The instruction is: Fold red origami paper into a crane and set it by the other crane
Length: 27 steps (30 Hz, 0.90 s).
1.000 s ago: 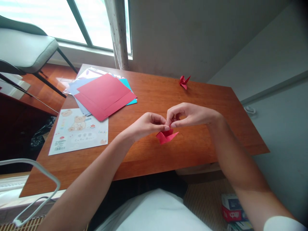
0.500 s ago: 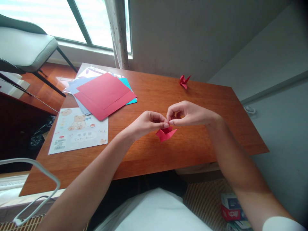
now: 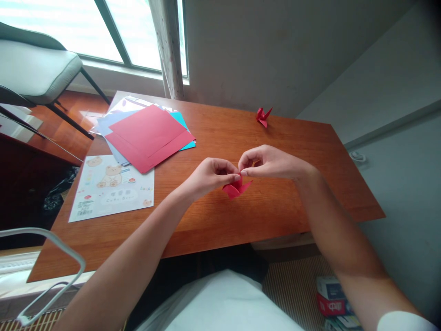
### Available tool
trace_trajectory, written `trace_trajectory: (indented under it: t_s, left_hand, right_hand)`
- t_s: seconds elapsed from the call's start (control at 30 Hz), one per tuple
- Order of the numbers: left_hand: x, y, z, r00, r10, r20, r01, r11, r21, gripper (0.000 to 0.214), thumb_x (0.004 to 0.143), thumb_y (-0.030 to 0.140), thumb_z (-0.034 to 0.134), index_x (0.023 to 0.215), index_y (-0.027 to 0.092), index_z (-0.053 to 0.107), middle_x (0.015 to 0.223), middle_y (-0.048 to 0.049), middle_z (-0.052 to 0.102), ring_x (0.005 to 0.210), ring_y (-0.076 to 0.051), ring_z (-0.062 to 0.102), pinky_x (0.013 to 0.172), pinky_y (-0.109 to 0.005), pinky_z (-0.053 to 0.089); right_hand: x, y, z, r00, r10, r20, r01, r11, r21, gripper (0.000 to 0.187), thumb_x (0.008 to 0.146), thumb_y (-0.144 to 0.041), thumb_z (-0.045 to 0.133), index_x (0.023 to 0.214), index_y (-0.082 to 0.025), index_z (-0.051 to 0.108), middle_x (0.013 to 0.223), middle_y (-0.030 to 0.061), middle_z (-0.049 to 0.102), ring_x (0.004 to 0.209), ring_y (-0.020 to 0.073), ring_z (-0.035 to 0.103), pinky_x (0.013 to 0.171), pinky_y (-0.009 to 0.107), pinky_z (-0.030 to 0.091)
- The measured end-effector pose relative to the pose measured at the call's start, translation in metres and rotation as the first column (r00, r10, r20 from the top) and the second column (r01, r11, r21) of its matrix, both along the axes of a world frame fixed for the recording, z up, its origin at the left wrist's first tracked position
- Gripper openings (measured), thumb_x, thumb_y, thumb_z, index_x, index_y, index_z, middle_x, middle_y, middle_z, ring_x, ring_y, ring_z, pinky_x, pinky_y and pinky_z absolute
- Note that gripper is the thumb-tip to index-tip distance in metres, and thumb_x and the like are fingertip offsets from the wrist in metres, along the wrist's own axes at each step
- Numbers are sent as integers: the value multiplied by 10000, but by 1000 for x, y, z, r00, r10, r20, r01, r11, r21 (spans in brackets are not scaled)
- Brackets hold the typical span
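A small folded red paper piece (image 3: 235, 189), with pointed flaps spread below, hangs from my fingertips above the wooden table. My left hand (image 3: 217, 175) pinches it between thumb and index finger. Meeting it from the other side, my right hand (image 3: 263, 162) pinches the paper's upper tip with its thumb and fingers, the other fingers curled. The fingers hide the top of the fold. Farther back on the table stands a red origami crane (image 3: 263, 116), touched by neither hand.
To the left lie red paper sheets (image 3: 148, 133) over blue and teal ones. In front of them is a white bear-printed sheet (image 3: 113, 188). A white bent metal frame (image 3: 65, 248) stands at the table's left corner. A chair (image 3: 44, 69) is by the window.
The folded paper has tilted and risen slightly, its lower flaps sitting a little higher. Both hands stay nearly in place, still pinching.
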<state>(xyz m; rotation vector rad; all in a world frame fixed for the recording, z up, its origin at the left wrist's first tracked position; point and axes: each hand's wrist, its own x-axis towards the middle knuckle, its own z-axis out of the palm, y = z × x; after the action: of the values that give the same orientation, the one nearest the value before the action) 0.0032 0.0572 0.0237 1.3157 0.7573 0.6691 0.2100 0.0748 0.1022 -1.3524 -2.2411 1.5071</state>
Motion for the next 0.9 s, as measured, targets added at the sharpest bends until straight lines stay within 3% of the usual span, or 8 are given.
trace_trajectory:
  t_s: [0.33, 0.63, 0.9]
  left_hand:
    - [3, -1, -1, 998, 61, -19, -58, 993, 107, 208, 805, 324, 725, 843, 121, 741, 799, -93, 752, 673, -175, 680, 575, -246, 490]
    - [3, 1, -9, 990, 107, -89, -83, 968, 237, 200, 817, 324, 707, 846, 131, 752, 717, -64, 723, 603, -139, 610, 511, -223, 419]
    - [4, 1, -7, 990, 122, -70, -100, 962, 255, 171, 801, 303, 714, 806, 135, 748, 693, -58, 713, 597, -146, 626, 508, -228, 425]
  right_hand:
    - [1, 0, 0, 999, -28, 30, 28, 999, 15, 235, 773, -351, 643, 881, -163, 735, 748, 4, 661, 670, 131, 528, 589, 259, 363]
    - [-5, -1, 4, 995, -29, 95, 21, 996, 89, 190, 764, -292, 629, 848, -160, 737, 744, 10, 684, 681, 139, 560, 578, 252, 370]
    - [-9, -4, 6, 985, -54, 166, 22, 982, 186, 168, 769, -270, 629, 841, -164, 739, 723, 11, 688, 657, 135, 565, 564, 247, 367]
